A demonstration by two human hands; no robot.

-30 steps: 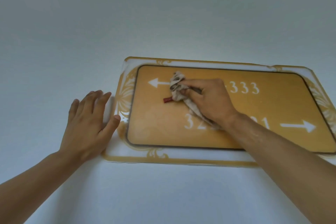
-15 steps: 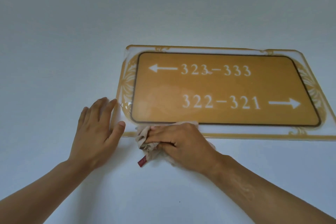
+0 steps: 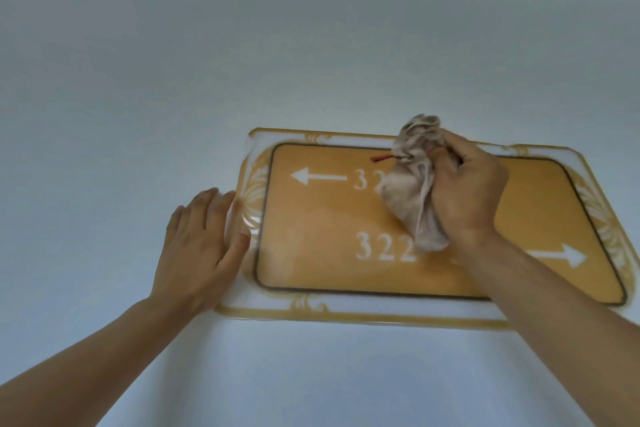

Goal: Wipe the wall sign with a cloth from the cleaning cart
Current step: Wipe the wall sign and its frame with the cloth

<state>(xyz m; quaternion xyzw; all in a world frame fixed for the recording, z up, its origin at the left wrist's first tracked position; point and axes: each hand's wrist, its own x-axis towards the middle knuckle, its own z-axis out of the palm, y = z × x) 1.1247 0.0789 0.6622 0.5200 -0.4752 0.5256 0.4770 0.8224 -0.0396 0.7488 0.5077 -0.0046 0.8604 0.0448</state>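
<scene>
**Q:** Since half a second back, what has changed place?

**A:** Cloth, one, beige, bunched: it was at the lower left edge of the wall sign, partly off it on the wall. It now lies on the upper middle of the orange panel. My right hand went up with it. My left hand has kept its place at the sign's left edge.

**Q:** Any containers to list?

**A:** None in view, so no contents to record. Item one is the cloth itself.

**Q:** Where does it sit against your fingers?

**A:** My right fingers are clenched round its right side, gripping it. The bulk of it spills out to the left of my palm and down towards my wrist. A crumpled top stands above my knuckles, over the sign's upper border. A small red tag sticks out to the left, just under the panel's top edge. The cloth presses on the sign and covers the end of the first number row; only "32" shows there, beside the left arrow.

**Q:** And further out?

**A:** Below the cloth, "322" reads clear, and the cloth's lower end touches the space just after it. My right forearm crosses the rest of that row; the right arrow shows past it. My left hand is flat and open, holding nothing, fingertips on the clear ornamented border and palm on the wall.
</scene>
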